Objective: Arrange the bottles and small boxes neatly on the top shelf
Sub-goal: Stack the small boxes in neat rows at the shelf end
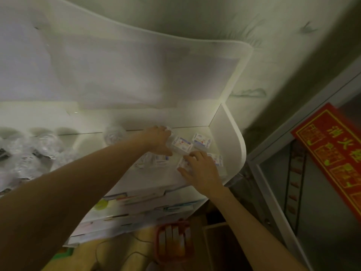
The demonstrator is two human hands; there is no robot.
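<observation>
Several small white boxes with blue and red print lie on the white top shelf point(168, 173) near its right end. My left hand point(158, 140) reaches in and grips one small box point(181, 144) from its left side. Closer to the front edge, my right hand point(199, 169) holds another small box point(183, 163) between thumb and fingers. A further box point(202, 140) sits at the back right, and one more box point(217, 159) lies just beyond my right hand. Clear plastic bottles point(46, 145) stand in a group on the shelf's left part, with one bottle point(114, 134) nearer my left wrist.
The shelf's white side wall point(228, 139) closes off the right end. Lower shelves point(140, 204) hold flat boxes. On the floor below stands a red basket point(173, 239) with packets. A red sign with yellow characters point(336, 155) hangs on a glass door at right.
</observation>
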